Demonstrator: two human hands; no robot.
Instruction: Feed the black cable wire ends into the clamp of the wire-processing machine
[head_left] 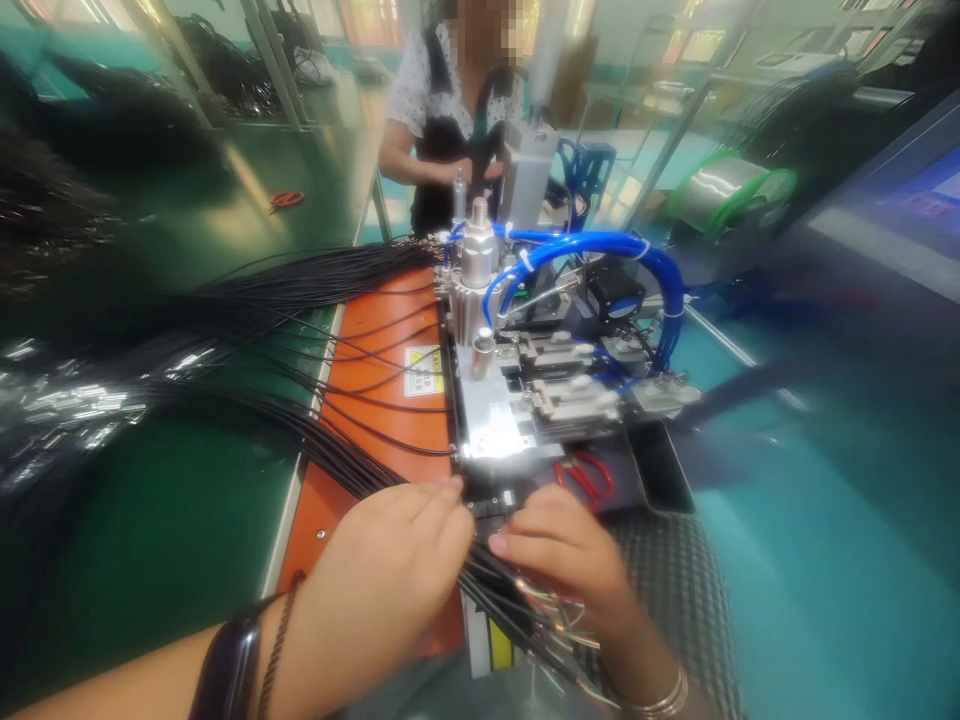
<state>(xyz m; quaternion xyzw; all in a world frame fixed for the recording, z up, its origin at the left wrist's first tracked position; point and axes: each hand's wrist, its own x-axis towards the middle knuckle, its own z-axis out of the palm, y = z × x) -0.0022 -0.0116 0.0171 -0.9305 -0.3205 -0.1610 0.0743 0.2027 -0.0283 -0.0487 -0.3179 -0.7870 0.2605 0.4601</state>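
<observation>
A long green-topped counter (161, 530) stretches out ahead of me, and a flat orange metal plate (375, 390) lies on it. At the plate's edge stands a silver pneumatic wire-clamping machine (480, 400), with blue plastic air hoses (600, 255) looping over its top. Beyond the machine, a person in a white dotted shirt (420, 100) has both hands busy at the far side, and a green-flanged spool of silver wire (731, 195) sits off to my right.

A thick bundle of thin black cables (300, 400) sweeps in from the left across the orange plate and gathers at my hands, just in front of the machine. My left hand (390, 570) is curled shut over the bundle, fingers gripping it from above. My right hand (559, 560) is closed on the same cables — they run under its palm, and their stripped, multicoloured wire ends (559, 615) fan out below. Red-handled cutters (583, 478) lie just beyond my right fingers. A black wristband (229, 670) and a braided cord (279, 640) circle my left wrist, a silver bangle (664, 697) my right.
</observation>
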